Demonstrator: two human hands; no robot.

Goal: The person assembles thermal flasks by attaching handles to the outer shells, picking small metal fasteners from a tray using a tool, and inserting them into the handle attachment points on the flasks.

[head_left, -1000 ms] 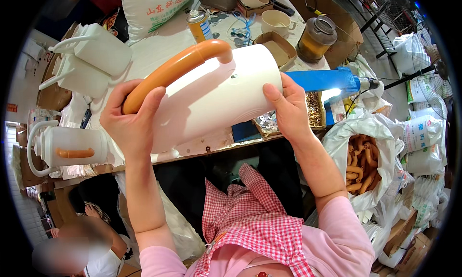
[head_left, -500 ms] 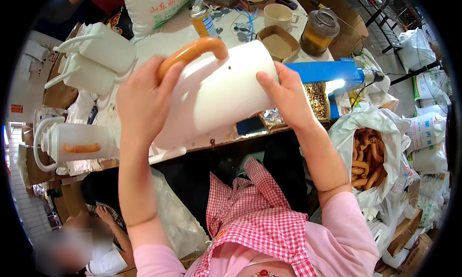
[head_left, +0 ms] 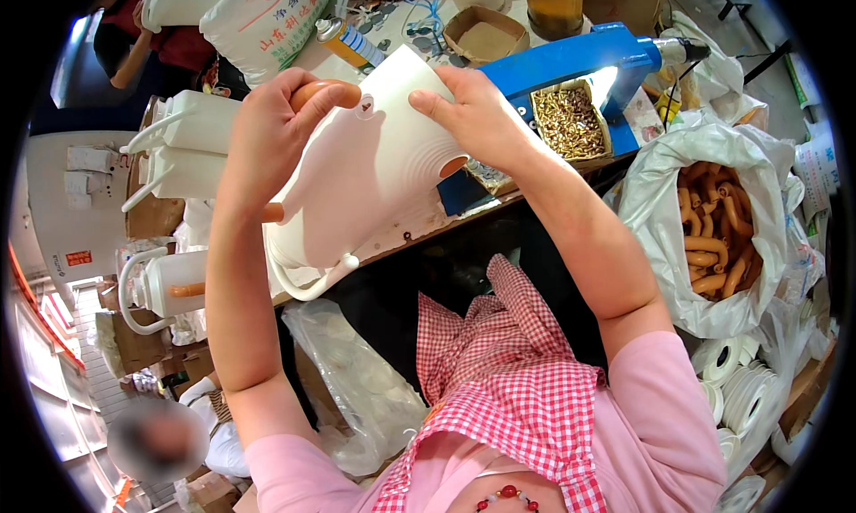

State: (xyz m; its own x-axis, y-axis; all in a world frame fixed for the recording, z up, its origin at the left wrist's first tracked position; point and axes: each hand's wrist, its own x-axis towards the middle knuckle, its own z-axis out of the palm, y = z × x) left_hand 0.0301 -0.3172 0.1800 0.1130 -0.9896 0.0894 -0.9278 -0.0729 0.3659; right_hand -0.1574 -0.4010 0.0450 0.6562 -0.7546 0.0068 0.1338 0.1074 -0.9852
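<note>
Between my hands is a large white plastic jug, tilted, with ridged rings and a white loop handle at its lower end. My left hand is closed round an orange-brown curved handle against the jug's side. One end of that handle lies beside a small hole or screw spot on the jug wall; its other end shows below my wrist. My right hand grips the jug's far end, thumb on the wall and fingers hidden behind. I cannot tell whether the orange-brown handle is fastened.
A blue machine arm stands at the right over a box of small brass-coloured fasteners. A white bag of orange-brown handles is further right. White jugs stand at the left. Another person's hand is at the upper left.
The jug has turned and moved left, its far end tipping up and away. My right hand has gone left with it, and the orange-brown handle points more toward me. The view has shifted.
</note>
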